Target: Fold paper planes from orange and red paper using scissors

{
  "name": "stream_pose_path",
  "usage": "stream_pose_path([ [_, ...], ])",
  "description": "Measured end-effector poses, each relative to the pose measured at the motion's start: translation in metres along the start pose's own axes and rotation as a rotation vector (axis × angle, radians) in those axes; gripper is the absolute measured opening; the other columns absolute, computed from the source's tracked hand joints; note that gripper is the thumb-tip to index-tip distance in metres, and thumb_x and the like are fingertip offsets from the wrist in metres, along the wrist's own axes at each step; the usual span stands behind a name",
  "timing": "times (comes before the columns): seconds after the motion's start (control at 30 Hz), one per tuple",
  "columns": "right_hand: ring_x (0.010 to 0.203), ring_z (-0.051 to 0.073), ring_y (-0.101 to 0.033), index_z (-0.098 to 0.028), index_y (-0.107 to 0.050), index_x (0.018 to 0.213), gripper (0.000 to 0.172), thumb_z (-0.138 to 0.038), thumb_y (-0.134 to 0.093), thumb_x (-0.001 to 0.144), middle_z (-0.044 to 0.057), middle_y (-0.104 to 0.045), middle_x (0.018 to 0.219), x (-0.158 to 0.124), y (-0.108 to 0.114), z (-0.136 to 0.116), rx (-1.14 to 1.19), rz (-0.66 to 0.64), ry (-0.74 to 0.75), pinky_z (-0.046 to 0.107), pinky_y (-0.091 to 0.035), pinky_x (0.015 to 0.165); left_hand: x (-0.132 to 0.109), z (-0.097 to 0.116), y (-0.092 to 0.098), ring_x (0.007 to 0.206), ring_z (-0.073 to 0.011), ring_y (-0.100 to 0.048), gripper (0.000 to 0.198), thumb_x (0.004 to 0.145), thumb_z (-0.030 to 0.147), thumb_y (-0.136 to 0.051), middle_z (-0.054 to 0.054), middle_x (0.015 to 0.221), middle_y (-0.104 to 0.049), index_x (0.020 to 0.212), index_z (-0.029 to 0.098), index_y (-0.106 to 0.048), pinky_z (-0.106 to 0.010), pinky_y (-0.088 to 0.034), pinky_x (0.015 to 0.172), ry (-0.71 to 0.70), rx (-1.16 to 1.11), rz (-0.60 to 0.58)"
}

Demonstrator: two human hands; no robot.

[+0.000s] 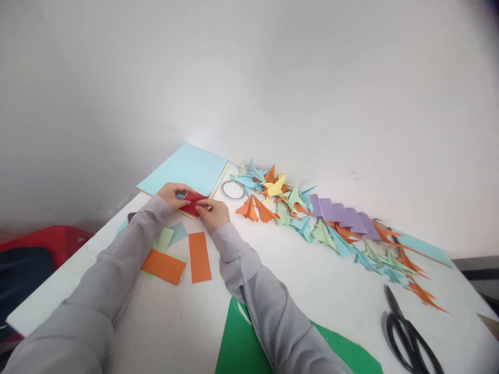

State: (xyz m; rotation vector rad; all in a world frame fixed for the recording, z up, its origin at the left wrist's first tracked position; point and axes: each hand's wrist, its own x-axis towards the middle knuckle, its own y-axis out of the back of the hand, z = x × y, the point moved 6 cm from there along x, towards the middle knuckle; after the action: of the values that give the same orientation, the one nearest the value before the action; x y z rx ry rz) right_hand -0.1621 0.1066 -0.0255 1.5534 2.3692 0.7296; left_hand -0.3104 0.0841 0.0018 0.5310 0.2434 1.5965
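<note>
Grey sleeves [97, 291] lie nearest the camera, reaching forward over a white table [296, 280]. Beneath the right forearm is a green sheet [238, 343]; scissors [406, 324] lie to the right of it, well apart from both hands.

Red paper [194, 204] is the item in work. Location: between the two hands, towards the far left of the table, at the near right corner of the blue stack [191, 163]. A yellowish edge shows along its near side; whether that belongs to the same piece cannot be determined.

Step in hand, as judged: handling the paper at the fingertips and keeping its edges true. Sound practice would be to square the corners first, anchor one side with light pressure, then run a fingertip outward from the middle so that the piece neither skews nor wrinkles.

Left hand [171, 196]: fingers bent, thumb laid on the paper's left part, forefinger arched to its far edge; pinching it. Right hand [215, 214]: thumb and forefinger drawn together, pinching the paper's right side, other fingers curled. Orange strips [200, 257] lie nearby, touched by neither hand.
</note>
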Motion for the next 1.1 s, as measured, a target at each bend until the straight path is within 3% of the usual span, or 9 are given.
stream_pose_path([
  [0.17,0.077,0.017,-0.057,-0.021,-0.072,0.095,0.043,-0.025,-0.079,0.053,0.004,-0.060,0.094,0.006,0.002,0.004,-0.058,-0.002,-0.004,0.030,-0.047,0.075,0.001,0.001,0.002,0.093,-0.0243,-0.064,0.031,0.061,0.032,-0.064,-0.009,0.095,-0.072,0.086,0.015,-0.071,-0.036,-0.049,0.087,-0.029,-0.038,0.069],
  [0.3,0.079,0.018,-0.057,-0.024,-0.073,0.091,0.041,-0.026,-0.080,0.051,0.003,-0.058,0.090,0.013,0.003,0.007,-0.083,-0.022,-0.013,0.030,-0.046,0.075,0.002,-0.001,0.005,0.086,-0.0209,-0.065,0.024,0.069,0.030,-0.056,-0.006,0.091,-0.072,0.082,0.016,-0.070,-0.032,-0.050,0.082,-0.054,0.053,0.095],
  [0.5,0.062,0.013,-0.054,-0.021,-0.074,0.087,0.030,-0.029,-0.076,0.058,0.000,-0.059,0.070,0.021,-0.001,0.014,-0.055,-0.085,-0.017,0.025,-0.043,0.061,0.003,-0.009,0.003,0.079,-0.0169,-0.065,0.029,0.076,0.029,-0.045,-0.003,0.088,-0.072,0.083,0.018,-0.071,-0.027,-0.050,0.074,-0.035,0.127,0.034],
  [0.6,0.057,0.011,-0.051,-0.020,-0.074,0.087,0.034,-0.028,-0.079,0.054,-0.003,-0.057,0.063,0.024,-0.001,0.016,-0.035,-0.120,-0.016,0.023,-0.039,0.056,0.003,-0.010,0.001,0.077,-0.0177,-0.065,0.027,0.070,0.031,-0.055,-0.003,0.086,-0.072,0.087,0.017,-0.071,-0.026,-0.050,0.072,-0.025,0.123,0.004],
  [0.7,0.053,0.010,-0.048,-0.022,-0.074,0.085,0.040,-0.026,-0.082,0.047,-0.005,-0.054,0.056,0.027,0.000,0.015,-0.006,-0.154,-0.012,0.022,-0.036,0.052,0.001,-0.008,-0.005,0.079,-0.0203,-0.065,0.038,0.055,0.031,-0.072,-0.003,0.085,-0.072,0.090,0.017,-0.071,-0.027,-0.050,0.073,-0.001,0.153,-0.110],
  [0.8,0.048,0.009,-0.046,-0.022,-0.074,0.077,0.029,-0.025,-0.081,0.049,-0.007,-0.050,0.049,0.030,0.000,0.015,0.039,-0.154,-0.029,0.021,-0.033,0.049,-0.002,-0.006,-0.008,0.082,-0.0210,-0.065,0.046,0.051,0.028,-0.075,-0.003,0.091,-0.072,0.096,0.016,-0.071,-0.028,-0.050,0.078,0.018,0.184,-0.181],
  [0.9,0.041,0.008,-0.043,-0.021,-0.073,0.075,0.020,-0.028,-0.077,0.056,-0.008,-0.048,0.046,0.031,0.000,0.018,0.108,-0.123,-0.069,0.022,-0.032,0.044,-0.002,-0.008,-0.006,0.086,-0.0222,-0.065,0.049,0.051,0.026,-0.074,-0.003,0.093,-0.072,0.099,0.016,-0.070,-0.029,-0.049,0.082,0.029,0.179,-0.179],
  [1.1,0.035,0.008,-0.046,-0.017,-0.066,0.077,0.020,-0.031,-0.073,0.064,-0.007,-0.052,0.047,0.019,0.002,0.014,0.299,-0.050,-0.172,0.021,-0.035,0.037,0.000,-0.013,-0.004,0.089,-0.0254,-0.066,0.052,0.050,0.034,-0.077,-0.006,0.094,-0.072,0.099,0.016,-0.071,-0.032,-0.051,0.081,0.028,0.076,-0.150],
])
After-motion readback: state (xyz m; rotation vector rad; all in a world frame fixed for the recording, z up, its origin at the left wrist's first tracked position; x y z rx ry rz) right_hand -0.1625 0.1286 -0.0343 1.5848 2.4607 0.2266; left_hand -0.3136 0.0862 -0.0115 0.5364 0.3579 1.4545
